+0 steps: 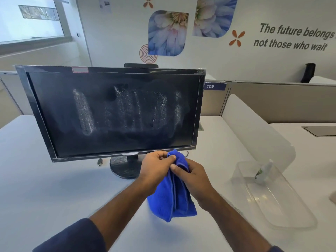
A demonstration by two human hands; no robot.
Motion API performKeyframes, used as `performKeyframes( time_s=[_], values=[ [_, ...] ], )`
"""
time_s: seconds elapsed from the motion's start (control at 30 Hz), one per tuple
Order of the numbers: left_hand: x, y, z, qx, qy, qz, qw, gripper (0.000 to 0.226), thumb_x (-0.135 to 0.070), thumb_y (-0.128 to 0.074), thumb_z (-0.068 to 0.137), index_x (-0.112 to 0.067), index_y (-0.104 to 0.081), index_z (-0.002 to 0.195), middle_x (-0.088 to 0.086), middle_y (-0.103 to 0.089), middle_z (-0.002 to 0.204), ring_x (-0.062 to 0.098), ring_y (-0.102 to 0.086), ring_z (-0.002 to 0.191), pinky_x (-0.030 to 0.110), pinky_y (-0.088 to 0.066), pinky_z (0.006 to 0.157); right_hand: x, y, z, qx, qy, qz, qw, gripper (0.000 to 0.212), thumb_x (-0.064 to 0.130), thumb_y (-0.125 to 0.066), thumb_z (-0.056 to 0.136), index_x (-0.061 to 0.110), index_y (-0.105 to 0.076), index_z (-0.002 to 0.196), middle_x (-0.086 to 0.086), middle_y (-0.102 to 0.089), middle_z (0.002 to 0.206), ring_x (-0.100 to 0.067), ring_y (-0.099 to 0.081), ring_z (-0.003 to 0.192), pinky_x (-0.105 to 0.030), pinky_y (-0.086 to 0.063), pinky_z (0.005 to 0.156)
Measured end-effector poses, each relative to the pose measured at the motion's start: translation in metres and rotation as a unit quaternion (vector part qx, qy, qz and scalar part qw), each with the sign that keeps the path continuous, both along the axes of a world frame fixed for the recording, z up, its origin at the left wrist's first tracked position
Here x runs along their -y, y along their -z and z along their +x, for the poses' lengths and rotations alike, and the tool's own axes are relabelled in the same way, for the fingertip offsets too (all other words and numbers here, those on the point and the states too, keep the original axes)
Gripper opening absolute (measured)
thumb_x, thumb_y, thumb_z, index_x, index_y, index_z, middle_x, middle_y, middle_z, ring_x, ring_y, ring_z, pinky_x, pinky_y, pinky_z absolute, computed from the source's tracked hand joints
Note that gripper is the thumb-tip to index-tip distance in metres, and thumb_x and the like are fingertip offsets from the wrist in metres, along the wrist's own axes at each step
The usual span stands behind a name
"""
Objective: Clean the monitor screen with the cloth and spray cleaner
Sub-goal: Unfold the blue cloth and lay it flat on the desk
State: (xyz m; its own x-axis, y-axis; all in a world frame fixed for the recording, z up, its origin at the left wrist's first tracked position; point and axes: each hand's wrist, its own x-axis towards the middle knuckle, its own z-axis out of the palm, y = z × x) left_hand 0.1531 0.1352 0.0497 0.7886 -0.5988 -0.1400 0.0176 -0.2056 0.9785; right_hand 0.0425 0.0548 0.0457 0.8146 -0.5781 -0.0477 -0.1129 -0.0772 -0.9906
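Observation:
A black monitor (112, 113) stands on the white desk, its dark screen covered with wet spray streaks running down the middle. Just below its lower right corner, both hands hold a blue cloth (172, 199) that hangs folded above the desk. My left hand (156, 168) pinches the cloth's top edge between thumb and fingers. My right hand (194, 177) grips the cloth from the right side, thumb on its front. A small spray bottle (263, 170) stands inside a clear plastic tray to the right.
The monitor's round base (121, 167) and a loose cable plug (100, 161) sit on the white desk (45, 179). The clear tray (283, 202) lies at the right beside a frosted divider (254, 128). Grey cubicle partitions run behind.

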Motion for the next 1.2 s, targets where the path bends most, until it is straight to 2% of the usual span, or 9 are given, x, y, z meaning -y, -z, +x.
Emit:
performKeyframes(
  time_s=[0.13,0.37,0.47,0.63,0.77,0.9,1.0,1.1,1.2],
  values=[
    [0.002,0.003,0.004,-0.031,-0.020,0.014,0.999,0.019,-0.015,-0.055,0.093,0.003,-0.061,0.087,0.016,-0.058,0.076,0.023,-0.053,0.071,0.040,-0.051,0.064,0.007,0.010,0.002,-0.022,0.080,-0.052,0.995,0.017,0.010,-0.058,0.094,0.020,-0.071,0.093,-0.004,-0.072,0.087,-0.015,-0.063,0.077,-0.028,-0.053,0.071],
    [-0.023,0.003,0.036,-0.047,-0.053,0.011,0.997,0.013,-0.010,-0.042,0.095,-0.010,-0.054,0.090,0.008,-0.051,0.077,0.019,-0.045,0.064,0.030,-0.039,0.054,0.044,-0.008,-0.019,-0.002,0.172,-0.007,0.985,0.025,0.001,-0.056,0.088,0.019,-0.073,0.092,-0.004,-0.076,0.090,-0.021,-0.069,0.083,-0.036,-0.057,0.075],
    [-0.030,0.025,0.053,-0.044,-0.047,0.044,0.997,0.014,-0.017,-0.047,0.100,-0.012,-0.060,0.099,0.006,-0.065,0.089,0.018,-0.056,0.074,0.032,-0.047,0.062,0.066,0.004,-0.035,-0.059,0.201,-0.005,0.978,0.024,-0.001,-0.054,0.088,0.014,-0.073,0.087,-0.010,-0.076,0.087,-0.024,-0.068,0.078,-0.039,-0.058,0.073],
    [-0.053,0.049,0.079,-0.049,-0.053,0.100,0.992,0.019,-0.025,-0.045,0.104,-0.015,-0.061,0.106,0.012,-0.065,0.106,0.026,-0.060,0.089,0.039,-0.050,0.073,0.108,-0.004,-0.046,-0.192,0.160,-0.023,0.968,0.014,-0.003,-0.051,0.088,-0.002,-0.064,0.088,-0.019,-0.069,0.086,-0.031,-0.063,0.074,-0.039,-0.052,0.068],
    [-0.063,0.086,0.087,-0.125,-0.054,0.152,0.979,0.026,-0.026,-0.044,0.106,-0.009,-0.060,0.116,0.018,-0.065,0.115,0.038,-0.062,0.110,0.054,-0.051,0.098,0.132,0.015,-0.044,-0.296,0.116,-0.032,0.948,0.013,-0.003,-0.053,0.089,0.000,-0.063,0.082,-0.020,-0.069,0.092,-0.033,-0.064,0.076,-0.034,-0.052,0.064],
    [-0.061,0.118,0.078,-0.151,-0.037,0.164,0.974,0.028,-0.029,-0.051,0.103,-0.010,-0.058,0.122,0.013,-0.066,0.120,0.031,-0.064,0.106,0.051,-0.053,0.094,0.140,0.062,-0.041,-0.326,0.126,-0.053,0.935,0.017,0.000,-0.059,0.089,-0.008,-0.063,0.103,-0.026,-0.068,0.109,-0.035,-0.065,0.088,-0.038,-0.052,0.071],
    [-0.061,0.138,0.065,-0.048,-0.032,0.194,0.979,0.048,-0.030,-0.067,0.093,-0.013,-0.049,0.134,0.011,-0.056,0.135,0.029,-0.059,0.115,0.046,-0.053,0.094,0.133,0.093,-0.043,-0.361,0.148,-0.175,0.904,0.047,0.014,-0.066,0.089,0.004,-0.052,0.133,-0.017,-0.061,0.125,-0.031,-0.060,0.109,-0.035,-0.048,0.086],
    [-0.064,0.149,0.050,0.194,-0.029,0.280,0.940,0.071,-0.033,-0.073,0.086,-0.016,-0.040,0.146,0.010,-0.035,0.152,0.030,-0.041,0.135,0.046,-0.041,0.108,0.112,0.116,-0.050,-0.327,0.173,-0.350,0.861,0.041,0.020,-0.062,0.092,0.012,-0.055,0.131,-0.008,-0.060,0.126,-0.029,-0.056,0.114,-0.039,-0.048,0.094],
    [-0.067,0.151,0.033,0.353,0.082,0.236,0.902,0.050,-0.037,-0.072,0.086,-0.028,-0.057,0.134,-0.004,-0.044,0.142,0.020,-0.041,0.132,0.035,-0.037,0.110,0.087,0.133,-0.060,-0.280,0.084,-0.334,0.896,0.028,0.023,-0.061,0.094,0.017,-0.062,0.121,0.002,-0.062,0.117,-0.020,-0.058,0.110,-0.030,-0.047,0.092]
  ],
)
